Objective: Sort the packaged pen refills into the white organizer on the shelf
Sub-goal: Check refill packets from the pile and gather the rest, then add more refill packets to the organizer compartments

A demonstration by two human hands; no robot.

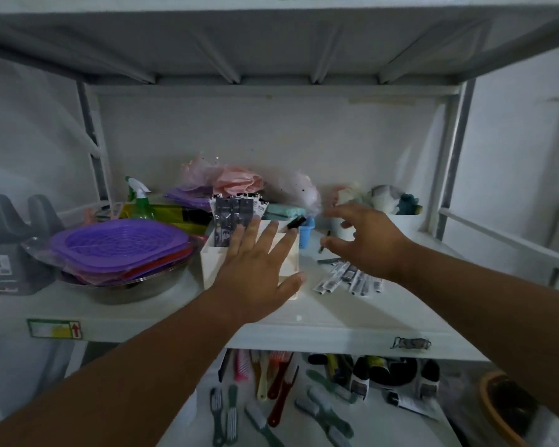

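- White metal shelf (320, 321) in a dim, white-walled room.
- One white box organizer (212, 262), centre frame, holds dark packaged refills (231, 217).
- More flat packaged refills (349, 280) lie right of it; count unclear.
- Left hand (255, 275) and right hand (365, 237): fingers spread, holding nothing.

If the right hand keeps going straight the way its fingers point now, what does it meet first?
The right hand points left and slightly back, empty. First in line is probably the small blue container behind the white organizer, though depth is hard to judge from this one view.
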